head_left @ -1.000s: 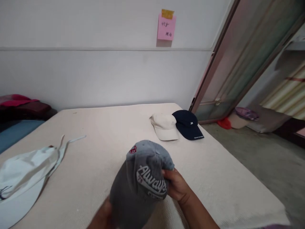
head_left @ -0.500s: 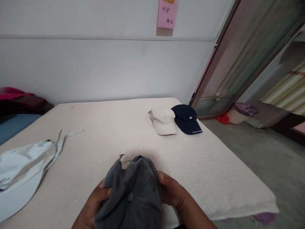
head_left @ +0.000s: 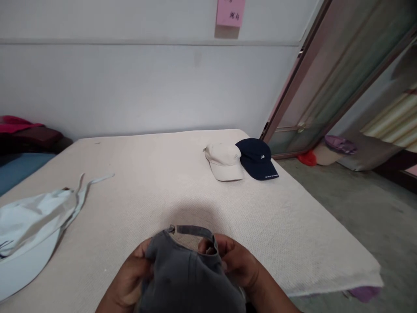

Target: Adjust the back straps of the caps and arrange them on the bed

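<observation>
A dark grey baseball cap (head_left: 192, 278) is held between both hands at the bottom of the view, its back opening and adjusting strap facing away from me. My left hand (head_left: 135, 269) is closed on the cap's left edge. On the other side, my right hand (head_left: 236, 261) grips the edge near the strap, with a fingertip showing inside the opening. The cap's lower part runs out of view. To the left lies a pale, whitish cap (head_left: 29, 234) with loose ties. Farther back, a beige cap (head_left: 224, 161) rests beside a navy cap (head_left: 257, 158), the two touching.
The caps lie on a bed-like surface with a cream cover (head_left: 156, 174). Behind it stands a white wall (head_left: 130, 91) with a pink note (head_left: 230, 13). Folded cloth items (head_left: 29, 137) are at the left edge. A sliding door frame (head_left: 293, 82) and concrete floor (head_left: 342, 204) lie right.
The grey cap has been tilted, so its back opening and strap now show instead of the crown button. Both hands stay on it. The view has shifted slightly downward.
</observation>
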The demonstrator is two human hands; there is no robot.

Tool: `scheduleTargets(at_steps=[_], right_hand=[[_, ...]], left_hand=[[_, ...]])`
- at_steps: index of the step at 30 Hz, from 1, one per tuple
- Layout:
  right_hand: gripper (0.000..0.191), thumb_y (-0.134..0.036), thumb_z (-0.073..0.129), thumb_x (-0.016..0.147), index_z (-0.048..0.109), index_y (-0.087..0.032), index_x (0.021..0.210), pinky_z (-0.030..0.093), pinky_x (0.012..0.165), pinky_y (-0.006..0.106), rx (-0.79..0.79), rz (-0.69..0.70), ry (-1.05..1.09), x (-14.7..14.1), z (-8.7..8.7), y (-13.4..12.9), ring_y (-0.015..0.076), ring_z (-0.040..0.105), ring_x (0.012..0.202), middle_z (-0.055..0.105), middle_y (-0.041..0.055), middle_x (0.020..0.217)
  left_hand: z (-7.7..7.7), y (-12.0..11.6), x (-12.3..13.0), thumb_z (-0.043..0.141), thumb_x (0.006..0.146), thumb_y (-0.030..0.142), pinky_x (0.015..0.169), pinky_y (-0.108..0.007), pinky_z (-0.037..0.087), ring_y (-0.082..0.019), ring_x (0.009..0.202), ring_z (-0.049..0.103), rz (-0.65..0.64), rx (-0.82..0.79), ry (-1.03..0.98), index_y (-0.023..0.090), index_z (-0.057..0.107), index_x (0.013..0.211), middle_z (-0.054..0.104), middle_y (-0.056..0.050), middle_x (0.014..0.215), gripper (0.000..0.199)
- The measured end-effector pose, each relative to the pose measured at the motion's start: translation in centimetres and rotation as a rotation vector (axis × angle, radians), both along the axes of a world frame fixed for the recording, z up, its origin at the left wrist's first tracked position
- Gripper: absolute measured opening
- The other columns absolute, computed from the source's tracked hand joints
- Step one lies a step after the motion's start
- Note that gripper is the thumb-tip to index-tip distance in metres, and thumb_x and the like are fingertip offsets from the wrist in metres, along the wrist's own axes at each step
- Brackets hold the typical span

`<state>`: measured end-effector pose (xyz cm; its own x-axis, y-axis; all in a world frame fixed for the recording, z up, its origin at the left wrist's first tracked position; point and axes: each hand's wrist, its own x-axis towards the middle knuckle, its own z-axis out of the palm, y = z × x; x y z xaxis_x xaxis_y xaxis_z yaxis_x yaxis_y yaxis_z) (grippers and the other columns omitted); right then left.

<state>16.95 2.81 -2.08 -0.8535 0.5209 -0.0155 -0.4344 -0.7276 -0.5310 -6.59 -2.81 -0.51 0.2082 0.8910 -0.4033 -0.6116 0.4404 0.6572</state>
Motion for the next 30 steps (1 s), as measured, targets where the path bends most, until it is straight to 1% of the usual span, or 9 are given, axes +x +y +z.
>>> scheduleTargets(at_steps=[3,6,9,11,15,21,24,27,30], right_hand=[[0.036,-0.013,0.072,0.059,0.067,-0.013,0.095,0.043,0.067,0.024,0.025,-0.132,-0.089,-0.2,0.1,0.7,0.0124,0.059,0.070,0.065,0.0034,0.080],[0.028,-0.007,0.068,0.059,0.068,-0.015,0.085,0.041,0.063,0.022,0.024,-0.298,-0.194,-0.3,0.1,1.3,0.0114,0.058,0.066,0.064,0.0005,0.075],[0.028,-0.007,0.066,0.058,0.067,-0.014,0.086,0.041,0.064,0.023,0.024,-0.375,-0.223,-0.2,0.4,1.9,0.0122,0.057,0.067,0.063,0.0013,0.075],[0.028,-0.017,0.068,0.065,0.066,-0.014,0.093,0.042,0.064,0.024,0.038,-0.369,-0.225,-0.1,0.8,2.2,0.0138,0.057,0.069,0.062,0.0035,0.078],[0.026,-0.034,0.062,0.079,0.065,-0.013,0.095,0.038,0.055,0.021,0.067,-0.419,-0.297,-0.2,1.3,2.9,0.0101,0.053,0.058,0.057,0.0022,0.072],[0.013,-0.015,0.064,0.071,0.062,-0.015,0.084,0.043,0.067,0.026,0.044,-0.518,-0.177,-0.1,1.3,4.0,0.0135,0.059,0.069,0.062,0.0042,0.076],[0.015,-0.015,0.061,0.074,0.061,-0.016,0.089,0.037,0.052,0.021,-0.007,-0.556,-0.125,-0.1,1.4,4.3,0.0049,0.044,0.047,0.056,-0.0016,0.066],[0.011,-0.021,0.056,0.081,0.059,-0.015,0.090,0.024,0.041,0.019,0.036,-0.505,-0.213,-0.8,1.4,4.2,0.0016,0.027,0.037,0.050,-0.0049,0.059],[0.013,-0.026,0.058,0.081,0.057,-0.015,0.087,0.019,0.039,0.019,0.108,-0.368,-0.343,-1.9,1.0,3.7,0.0019,0.027,0.036,0.049,-0.0055,0.056]], left_hand=[[0.8,1.3,0.4,0.063,0.051,-0.004,0.066,-0.028,0.052,-0.023,0.074,0.067,0.052,-0.049,-0.036,0.020,0.073,0.081,0.071,-0.002,0.070,0.040],[1.3,2.1,0.6,0.063,0.052,-0.001,0.063,-0.026,0.051,-0.019,0.064,0.067,0.165,-0.078,0.013,0.019,0.072,0.080,0.070,-0.001,0.065,0.036],[1.6,2.5,0.8,0.067,0.065,0.021,0.059,-0.028,0.052,-0.019,0.061,0.065,0.254,-0.142,0.098,0.017,0.072,0.085,0.070,-0.004,0.067,0.021],[1.7,2.7,1.1,0.065,0.074,0.038,0.057,-0.028,0.051,-0.019,0.059,0.064,0.262,-0.168,0.212,0.017,0.070,0.092,0.069,-0.004,0.067,0.028],[1.8,2.9,1.7,0.068,0.075,0.041,0.053,-0.023,0.047,-0.015,0.057,0.062,0.188,-0.086,0.378,0.018,0.067,0.092,0.066,-0.001,0.066,0.029],[1.4,2.6,1.8,0.069,0.074,0.035,0.056,-0.022,0.046,-0.014,0.060,0.061,0.152,-0.052,0.362,0.018,0.065,0.087,0.066,-0.002,0.071,0.022],[1.0,2.5,2.1,0.072,0.070,0.029,0.054,-0.021,0.044,-0.012,0.057,0.058,0.149,-0.056,0.361,0.019,0.066,0.087,0.064,0.001,0.069,0.021],[0.8,2.5,2.7,0.069,0.069,0.023,0.050,-0.019,0.038,-0.009,0.052,0.052,0.058,-0.032,0.362,0.017,0.065,0.079,0.059,0.002,0.062,0.013],[0.8,2.4,3.3,0.059,0.074,0.023,0.048,-0.019,0.034,-0.009,0.050,0.046,-0.039,0.057,0.376,0.016,0.062,0.072,0.053,0.003,0.058,0.007]])
